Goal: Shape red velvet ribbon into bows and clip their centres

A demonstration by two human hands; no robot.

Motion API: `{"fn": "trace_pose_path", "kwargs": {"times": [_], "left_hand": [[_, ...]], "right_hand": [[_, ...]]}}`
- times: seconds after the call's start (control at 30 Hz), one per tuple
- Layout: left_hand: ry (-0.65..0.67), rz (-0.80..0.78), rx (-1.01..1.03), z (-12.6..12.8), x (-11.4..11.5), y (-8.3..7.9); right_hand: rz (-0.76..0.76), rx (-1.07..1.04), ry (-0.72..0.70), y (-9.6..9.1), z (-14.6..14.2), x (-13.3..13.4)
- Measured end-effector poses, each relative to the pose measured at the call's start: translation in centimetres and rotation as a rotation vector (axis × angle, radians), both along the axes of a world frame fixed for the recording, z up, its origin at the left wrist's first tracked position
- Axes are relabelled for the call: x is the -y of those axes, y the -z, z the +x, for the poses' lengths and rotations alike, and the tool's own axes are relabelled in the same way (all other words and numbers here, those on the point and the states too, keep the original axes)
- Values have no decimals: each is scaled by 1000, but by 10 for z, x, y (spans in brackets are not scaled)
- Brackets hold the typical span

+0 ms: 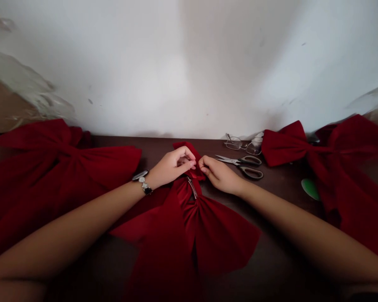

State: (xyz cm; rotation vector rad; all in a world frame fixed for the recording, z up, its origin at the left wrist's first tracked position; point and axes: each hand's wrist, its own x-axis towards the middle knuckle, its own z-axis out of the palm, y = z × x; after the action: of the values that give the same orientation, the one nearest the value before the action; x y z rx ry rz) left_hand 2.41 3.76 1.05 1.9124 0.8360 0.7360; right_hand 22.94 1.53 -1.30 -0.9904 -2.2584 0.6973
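Observation:
A red velvet bow (pixel 219 237) lies in the middle of the table, with a narrow metal clip (pixel 192 187) on its centre. My left hand (pixel 173 165) has its fingers curled around the bow's upper velvet strip. My right hand (pixel 219 174) pinches the same strip from the other side, its fingertips close to my left hand. The two hands hide part of the strip. A pair of black-handled scissors (pixel 241 165) lies just beyond my right hand, not touching it.
Large red velvet bows lie to the left (pixel 50 176) and right (pixel 343 163) on the dark wooden table (pixel 157 152). Eyeglasses (pixel 237 143) and a small white object (pixel 256 143) sit by the white wall (pixel 189 71). A green piece (pixel 310 188) lies near the right bow.

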Motion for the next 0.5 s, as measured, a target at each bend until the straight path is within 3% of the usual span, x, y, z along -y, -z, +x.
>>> {"fn": "trace_pose_path", "kwargs": {"times": [0.13, 0.37, 0.5], "left_hand": [[-59, 36, 18, -4, -3, 0], [-41, 97, -276, -2, 0, -5], [-29, 98, -289, 5, 4, -5]], "right_hand": [[-21, -28, -33, -2, 3, -1], [-33, -30, -28, -3, 3, -2], [-31, -25, -29, -3, 3, -1]]}}
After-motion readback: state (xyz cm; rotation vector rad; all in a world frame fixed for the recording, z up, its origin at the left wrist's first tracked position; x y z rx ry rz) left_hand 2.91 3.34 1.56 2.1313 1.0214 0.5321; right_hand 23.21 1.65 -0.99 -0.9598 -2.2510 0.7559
